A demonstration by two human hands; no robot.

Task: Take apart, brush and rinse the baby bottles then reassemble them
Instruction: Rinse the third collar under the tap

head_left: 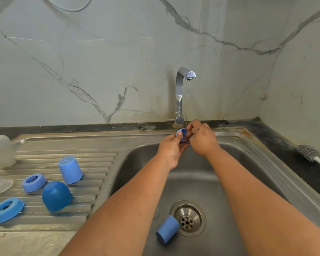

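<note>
We find the stainless sink (266, 163) occupying the right half of the view, its ribbed draining board (92, 163) extending to the left and a marble-patterned wall behind. The tap (180, 93) stands at the back rim and runs a thin stream of water (187, 102) straight down onto the hands. Both forearms reach over the basin, which lies open beneath them as far as the drain (187, 218). The left hand (171, 150) is clamped on a small blue bottle part (182, 134), thumb on its near edge and fingers curled beneath; the part sits directly under the stream, just in front of the back rim. The right hand (201, 139) pinches the same part from the right, fingers bent at its mouth. In the basin, a light blue cap (167, 230) lies on its side touching the drain's left edge. On the draining board stand a clear bottle (1, 151), an upturned light blue cap (70, 169), a dark blue dome cap (56, 195), two blue collar rings (34, 182) (7, 209) and a clear teat (2, 184). A bottle brush (308, 154) lies on the dark counter at right, well apart from the hands.
</note>
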